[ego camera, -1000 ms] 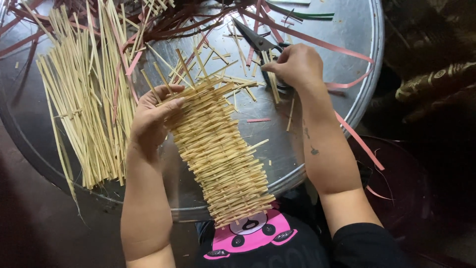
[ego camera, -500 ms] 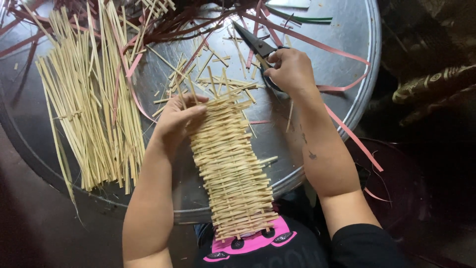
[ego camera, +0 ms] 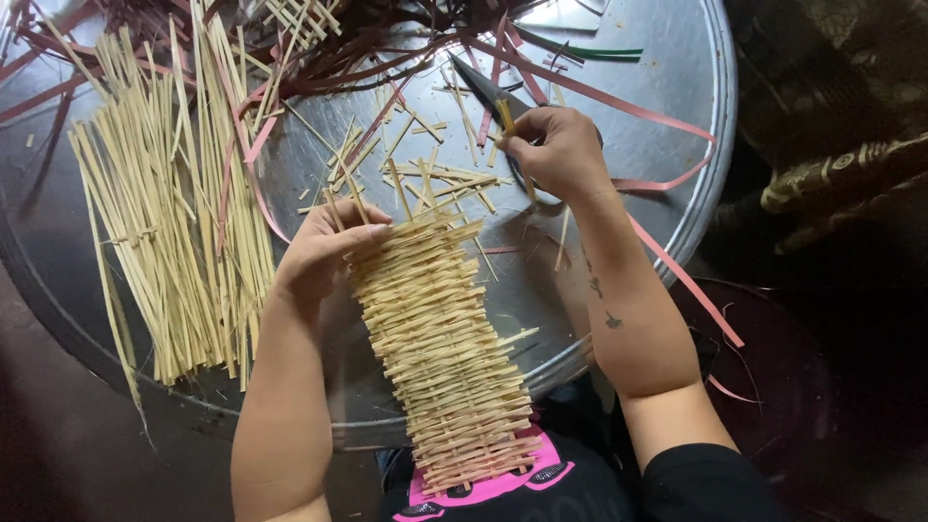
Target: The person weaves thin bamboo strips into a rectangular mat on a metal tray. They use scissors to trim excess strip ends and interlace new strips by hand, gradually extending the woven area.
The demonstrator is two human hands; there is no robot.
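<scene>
The round shiny metal surface (ego camera: 677, 116) has a curved edge that runs down my right side and under my arms. The long woven mat of pale straw strips (ego camera: 440, 358) lies across that near edge, so its bottom end hangs off the surface and sits over my lap. There is some bare metal to the right of the mat, between it and my right arm, and more near the far right rim. The left side is crowded by a big pile of loose pale straw sticks (ego camera: 164, 232) that lies close to my left wrist.

The top of the picture cuts off the tangle of dark red and pink strips (ego camera: 367, 48). One long pink strip (ego camera: 677, 271) goes off the right edge of the surface. Beyond the rim it is dark, and I cannot make out much there. The blades of the dark scissors (ego camera: 483, 87) poke out past my right hand, but the handles are hidden inside it.

My left hand (ego camera: 324, 251) lies on the top left corner of the mat, palm down, with the fingers (ego camera: 372, 232) curled over the loose ends and pressing on them. My right hand (ego camera: 556, 155) is up past the mat, closed tight around the scissors, with a short straw piece (ego camera: 506, 116) pinched by the fingers (ego camera: 522, 145). Both elbows bend back toward me.
</scene>
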